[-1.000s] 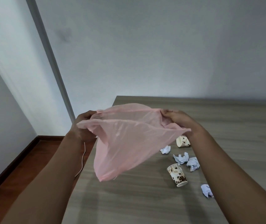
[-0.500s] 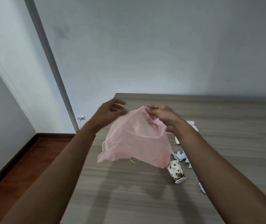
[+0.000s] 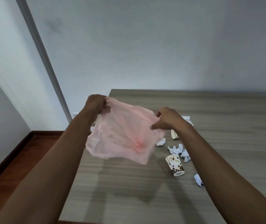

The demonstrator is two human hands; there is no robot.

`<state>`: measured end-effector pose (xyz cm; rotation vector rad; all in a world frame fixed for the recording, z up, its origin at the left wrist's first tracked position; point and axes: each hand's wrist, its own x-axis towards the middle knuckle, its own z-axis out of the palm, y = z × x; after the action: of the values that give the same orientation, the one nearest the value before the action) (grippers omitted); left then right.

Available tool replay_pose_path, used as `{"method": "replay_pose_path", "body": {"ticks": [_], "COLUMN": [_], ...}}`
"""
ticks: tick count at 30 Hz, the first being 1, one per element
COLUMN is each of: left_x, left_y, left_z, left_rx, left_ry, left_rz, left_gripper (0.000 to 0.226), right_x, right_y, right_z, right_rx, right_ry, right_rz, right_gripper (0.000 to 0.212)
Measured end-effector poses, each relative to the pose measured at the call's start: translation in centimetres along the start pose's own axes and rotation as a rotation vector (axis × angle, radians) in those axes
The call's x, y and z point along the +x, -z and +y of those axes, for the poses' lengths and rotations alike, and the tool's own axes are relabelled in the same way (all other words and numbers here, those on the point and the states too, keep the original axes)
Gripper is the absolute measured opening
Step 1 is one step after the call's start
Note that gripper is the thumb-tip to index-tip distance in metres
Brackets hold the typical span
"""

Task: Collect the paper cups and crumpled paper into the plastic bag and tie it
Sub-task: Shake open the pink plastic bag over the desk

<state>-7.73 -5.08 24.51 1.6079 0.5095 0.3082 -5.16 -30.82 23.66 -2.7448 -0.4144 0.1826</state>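
The left hand point(image 3: 96, 103) pinches one top edge of the pink plastic bag point(image 3: 122, 135), fingers curled tight on the film. The bag hangs in the air above the tabletop point(image 3: 226, 143), spread between both hands, its gathered bottom sagging toward the viewer. To the right of the bag, the right hand point(image 3: 166, 118) grips the opposite edge with thumb and fingers closed on the plastic. Further right of the bag, on the tabletop, lie crumpled paper point(image 3: 179, 149) pieces and two paper cups: the near paper cup point(image 3: 175, 164) on its side, the far paper cup point(image 3: 174, 134) partly hidden behind the right forearm.

The step in hand looks like opening the bag's mouth; nothing is collected yet. Next, one hand probably needs to hold the mouth open while the other reaches right of the bag for a cup.
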Motion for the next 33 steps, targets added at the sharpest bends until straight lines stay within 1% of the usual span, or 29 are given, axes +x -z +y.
{"method": "replay_pose_path", "body": {"ticks": [1,2,3,4,6,7,8,9,10,11,12,13,14,15,17,19,20,21,23,24,25,27,28,29,31,32,33], "left_x": [0.5,0.8,1.0,1.2,1.5,1.4,1.4,1.5,1.9,2.1,2.3,2.3,2.1,1.9,0.8,0.7,0.7,1.1,1.9,1.9,1.4,0.1,-0.4,-0.9,-0.9,-0.7,-0.6], "left_y": [0.6,1.2,1.9,2.6,4.0,4.6,5.1,5.8,6.5,7.1,7.7,8.1,8.3,8.4,8.5,8.8,8.8,8.8,8.1,7.4,6.6,4.5,3.2,1.9,0.2,-0.2,-0.3], "left_z": [0.0,-0.1,-0.2,-0.4,-0.7,-1.0,-1.6,-2.4,-3.5,-4.5,-5.5,-6.2,-6.8,-7.5,-8.6,-10.1,-10.4,-10.5,-10.1,-9.6,-8.7,-7.0,-6.4,-5.9,-5.8,-6.0,-6.2], "left_rx": [-0.01,-0.021,-0.052,-0.107,-0.254,-0.333,-0.414,-0.493,-0.581,-0.622,-0.64,-0.63,-0.615,-0.554,-0.366,-0.143,-0.019,0.107,0.278,0.308,0.321,0.373,0.441,0.533,0.654,0.626,0.531], "left_ry": [0.025,0.051,0.092,0.139,0.25,0.31,0.364,0.411,0.44,0.457,0.477,0.508,0.528,0.543,0.569,0.576,0.558,0.513,0.345,0.226,0.086,-0.173,-0.245,-0.267,-0.202,-0.141,-0.076], "left_rz": [0.02,0.023,0.024,0.016,-0.023,-0.041,-0.078,-0.101,-0.135,-0.157,-0.175,-0.188,-0.188,-0.183,-0.171,-0.103,-0.067,-0.026,-0.017,-0.04,-0.082,-0.227,-0.317,-0.406,-0.525,-0.543,-0.545], "left_gripper": [0.028,0.028,0.027,0.027,0.027,0.025,0.024,0.022,0.014,0.012,0.024,0.024,0.015,0.014,0.02,0.025,0.023,0.02,0.028,0.034,0.035,0.029,0.026,0.025,0.019,0.012,0.013], "right_x": [-0.2,-0.3,-0.1,-0.1,0.6,1.1,1.4,1.6,1.6,1.7,1.6,1.4,1.5,1.6,1.9,2.4,2.5,2.6,2.7,2.6,2.6,2.4,2.3,2.3,2.4,2.5,2.8], "right_y": [0.1,0.1,-0.1,-0.3,-1.0,-1.3,-1.8,-2.3,-2.8,-3.5,-4.2,-4.9,-5.6,-5.9,-6.5,-6.7,-6.8,-6.8,-6.8,-6.9,-6.9,-6.8,-6.8,-6.9,-6.8,-6.7,-6.7], "right_z": [0.0,0.0,0.1,0.1,0.5,1.0,1.4,2.0,2.3,2.6,2.7,2.8,2.9,2.8,2.3,2.0,1.8,1.7,1.2,1.0,0.8,0.3,0.2,0.2,0.2,0.3,0.6], "right_rx": [-0.017,0.029,0.187,0.421,0.967,1.191,1.4,1.554,1.653,1.683,1.717,1.721,1.711,1.69,1.641,1.608,1.603,1.589,1.572,1.563,1.559,1.594,1.61,1.603,1.556,1.51,1.438], "right_ry": [-0.035,-0.064,-0.102,-0.148,-0.218,-0.229,-0.247,-0.262,-0.266,-0.267,-0.25,-0.244,-0.279,-0.303,-0.366,-0.411,-0.42,-0.418,-0.352,-0.313,-0.288,-0.263,-0.256,-0.246,-0.178,-0.118,-0.039], "right_rz": [0.028,0.051,0.058,0.031,-0.115,-0.224,-0.339,-0.435,-0.509,-0.526,-0.535,-0.531,-0.532,-0.527,-0.519,-0.499,-0.491,-0.481,-0.506,-0.533,-0.559,-0.613,-0.621,-0.626,-0.664,-0.674,-0.688], "right_gripper": [0.041,0.035,0.027,0.021,0.016,0.01,0.01,0.02,0.023,0.015,0.009,0.019,0.021,0.018,0.025,0.023,0.025,0.026,0.02,0.019,0.019,0.01,0.006,0.006,0.017,0.029,0.042]}}
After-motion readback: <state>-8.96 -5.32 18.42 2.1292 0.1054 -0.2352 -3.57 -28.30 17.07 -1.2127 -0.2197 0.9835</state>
